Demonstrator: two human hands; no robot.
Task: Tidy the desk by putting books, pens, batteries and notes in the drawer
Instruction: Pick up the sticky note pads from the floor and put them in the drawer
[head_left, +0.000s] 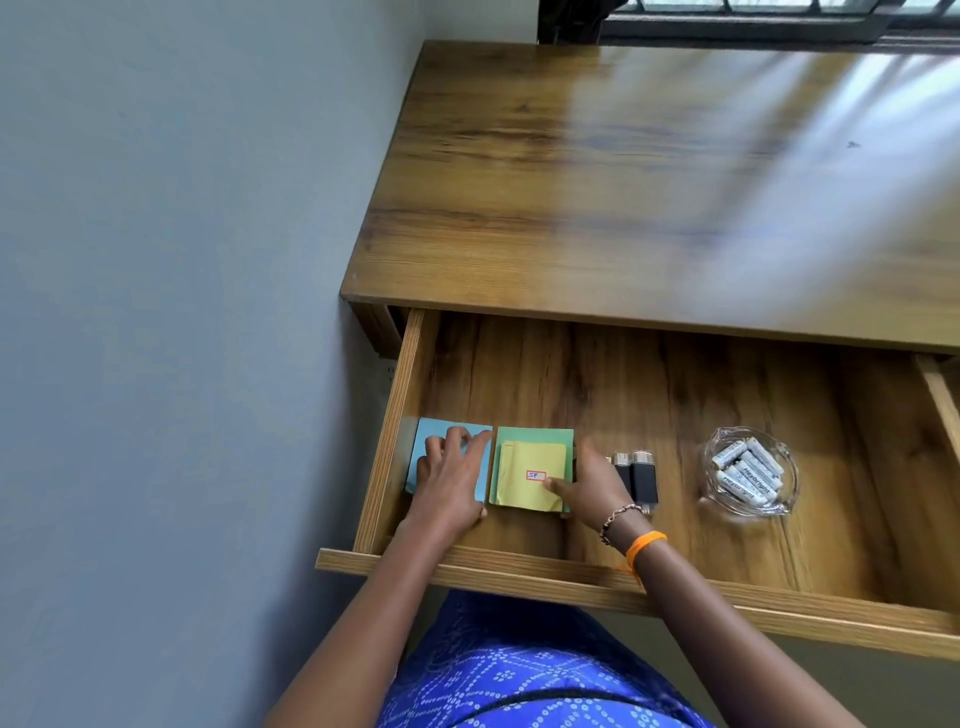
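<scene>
Mostly flat paper squares (532, 475) — woodgrain drawer (675, 384).

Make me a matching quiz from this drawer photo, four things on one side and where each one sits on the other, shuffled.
Things:
1. blue note
2. yellow note
3. batteries
4. black flash drives

Places:
A. in the glass dish
B. on top of the green note
C. under the left hand
D. just right of the right hand

Pairs: 1-C, 2-B, 3-A, 4-D
</scene>
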